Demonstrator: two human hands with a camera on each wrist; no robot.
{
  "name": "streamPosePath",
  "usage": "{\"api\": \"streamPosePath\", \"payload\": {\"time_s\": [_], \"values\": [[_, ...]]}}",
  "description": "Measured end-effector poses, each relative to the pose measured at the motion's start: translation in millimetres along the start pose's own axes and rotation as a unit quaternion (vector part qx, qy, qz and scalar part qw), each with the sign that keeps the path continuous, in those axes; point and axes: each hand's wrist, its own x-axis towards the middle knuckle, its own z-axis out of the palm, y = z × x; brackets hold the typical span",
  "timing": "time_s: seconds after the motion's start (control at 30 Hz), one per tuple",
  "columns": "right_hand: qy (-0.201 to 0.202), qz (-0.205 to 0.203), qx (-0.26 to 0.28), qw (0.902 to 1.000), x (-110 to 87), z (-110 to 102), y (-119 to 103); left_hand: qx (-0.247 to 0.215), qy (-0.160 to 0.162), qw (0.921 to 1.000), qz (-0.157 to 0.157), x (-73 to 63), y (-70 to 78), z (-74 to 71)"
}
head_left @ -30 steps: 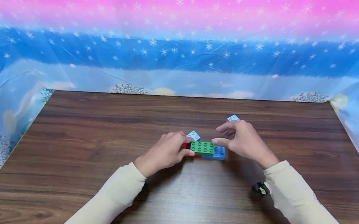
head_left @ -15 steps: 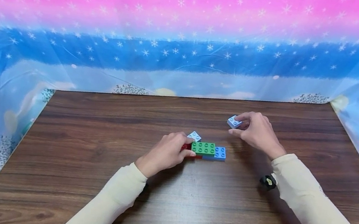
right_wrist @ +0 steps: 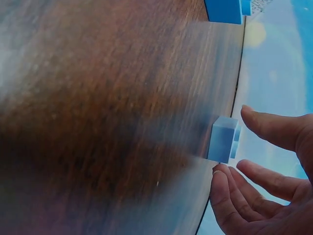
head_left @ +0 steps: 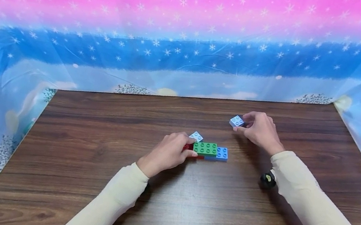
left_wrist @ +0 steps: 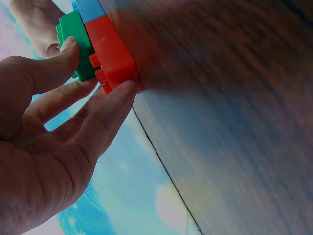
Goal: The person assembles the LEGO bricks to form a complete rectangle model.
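My left hand (head_left: 168, 150) grips a row of joined toy building bricks. In the left wrist view its thumb lies on the green brick (left_wrist: 78, 46) and a fingertip presses the end of the red brick (left_wrist: 115, 51). The green brick bridges the red one and a blue brick (head_left: 222, 154). Farther right, my right hand (head_left: 260, 132) has thumb and fingers spread around a small light blue brick (head_left: 237, 121) on the table. The right wrist view shows gaps between that brick and the fingertips (right_wrist: 247, 111). A second light blue brick (head_left: 196, 136) lies just behind the row, partly hidden by left fingers.
The brown wooden table (head_left: 102, 179) extends on all sides of the bricks. A pink and blue snowflake-printed cloth (head_left: 175, 56) hangs along its back and both sides. A black wrist device (head_left: 268, 180) shows below the right sleeve.
My right hand has moved from beside the joined bricks toward the back right, to the small light blue brick, its fingers now just clear of the top. My left hand keeps its hold.
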Motion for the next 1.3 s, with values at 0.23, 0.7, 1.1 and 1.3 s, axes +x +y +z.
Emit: {"api": "streamPosePath", "payload": {"time_s": [0.23,0.7,1.1,1.3], "values": [[-0.007,0.025,-0.011,0.9996,6.0,5,-2,0.002,0.0,1.0,0.001,0.0,0.5,-0.7],[0.004,0.041,-0.004,0.9992,16.2,14,0,0.007,0.0,1.0,0.005,0.4,0.9,-1.5],[-0.008,0.019,-0.002,0.9998,8.7,13,-4,0.004,0.002,1.0,0.003,0.1,0.5,0.4],[-0.022,0.003,0.005,0.9997,-1.7,8,-11,0.0,0.002,1.0,-0.003,0.5,0.9,0.0]]}}
